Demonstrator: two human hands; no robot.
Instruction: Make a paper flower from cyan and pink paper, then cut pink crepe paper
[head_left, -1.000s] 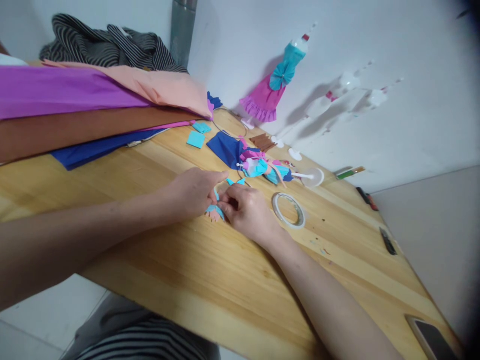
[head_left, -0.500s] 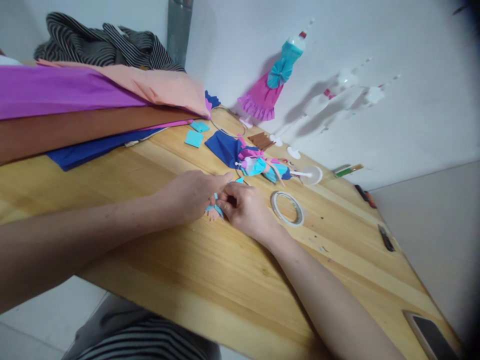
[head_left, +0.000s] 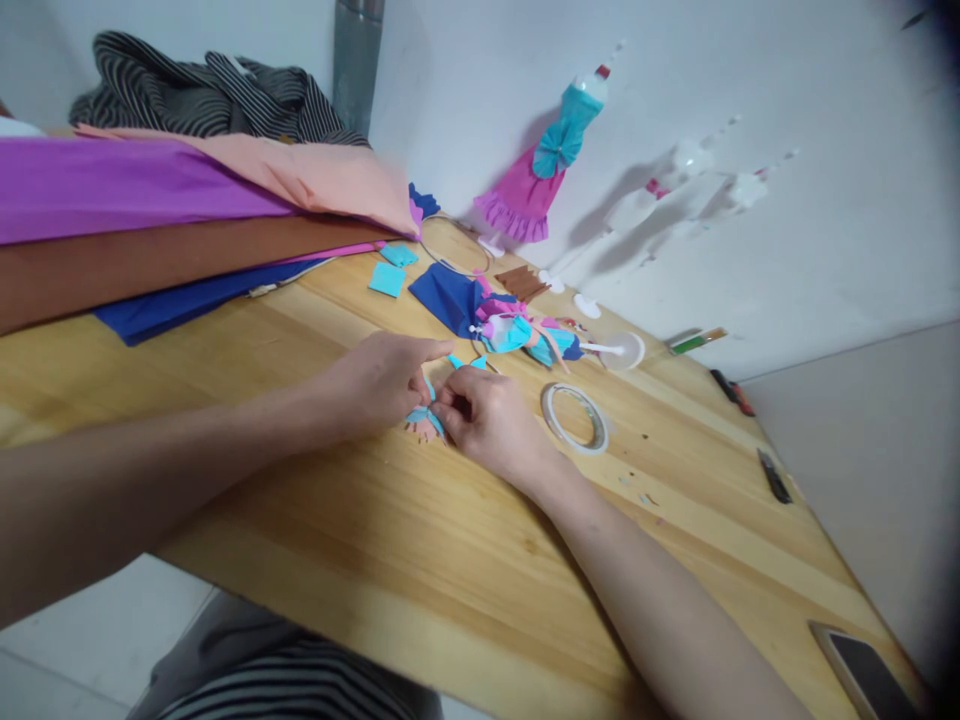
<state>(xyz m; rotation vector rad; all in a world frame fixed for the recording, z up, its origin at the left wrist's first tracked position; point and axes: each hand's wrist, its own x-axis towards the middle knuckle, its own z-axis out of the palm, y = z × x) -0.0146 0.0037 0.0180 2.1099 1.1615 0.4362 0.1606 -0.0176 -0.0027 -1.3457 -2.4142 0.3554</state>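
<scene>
Low over the wooden table, a small fringed paper flower [head_left: 425, 427] in light blue and peach sits between my hands, partly hidden by the fingers. My left hand [head_left: 379, 385] pinches its left side with curled fingers, the thumb stretched out above. From the right, my right hand [head_left: 489, 412] is closed with thumb and forefinger on the flower's other edge. Just behind the fingertips, light blue paper points [head_left: 471, 362] show. Beyond them lies a doll figure [head_left: 517, 333] dressed in blue, pink and turquoise paper.
A tape roll [head_left: 574, 418] lies right of my hands. Coloured paper sheets [head_left: 247, 235] stretch along the left, near turquoise squares [head_left: 387, 280]. A dressed doll [head_left: 551, 160] stands by the wall with bare white figures [head_left: 660, 185]. A cutter [head_left: 774, 477] and phone [head_left: 862, 670] are at right.
My left hand has shifted slightly left, opening a small gap between its thumb and my right hand. More of the flower's fringe shows. My right hand has barely moved.
</scene>
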